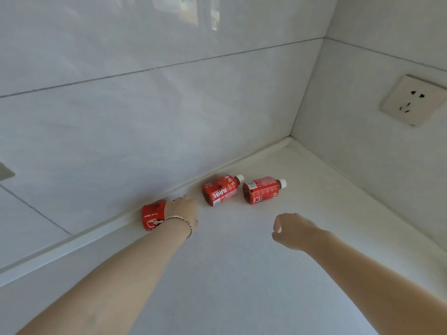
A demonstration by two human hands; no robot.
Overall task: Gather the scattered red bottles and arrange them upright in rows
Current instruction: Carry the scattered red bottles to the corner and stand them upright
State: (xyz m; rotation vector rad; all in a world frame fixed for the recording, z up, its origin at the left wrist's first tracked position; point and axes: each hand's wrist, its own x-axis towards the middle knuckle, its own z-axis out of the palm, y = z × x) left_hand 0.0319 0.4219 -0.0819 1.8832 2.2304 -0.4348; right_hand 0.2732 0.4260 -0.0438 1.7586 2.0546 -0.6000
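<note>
Head view, single frame, catalogue of contents.

Item 1: white surface (229, 274), meeting tiled walls at a corner to the far right; a raised white ledge (72, 240) runs along the foot of the back wall.

Item 2: left hand (182, 211), forearm reaching in from lower left, beaded bracelet (186, 226) at the wrist. Hand laid over a red bottle (152, 215) that sits against the ledge; the bottle's upper part is hidden by the hand, so cap and exact posture cannot be told. Fingers curl over its far side, out of sight; the grasp appears closed around it.

Item 3: JUICE-labelled red bottle (220, 192), white cap, lying on its side, cap pointing toward the corner, base toward the camera. Position: just right of the left hand, apart from it, close to the ledge.

Item 4: second lying red bottle (262, 190), white cap, same orientation, just beside item 3 on the right without touching.

Item 5: right hand (294, 230), forearm entering from lower right, held over the surface, fingers loosely curled inward, holding nothing. Both lying bottles are beyond it, toward the wall, well apart from it.

Item 6: wall socket (412, 100) on the right-hand wall.
</note>
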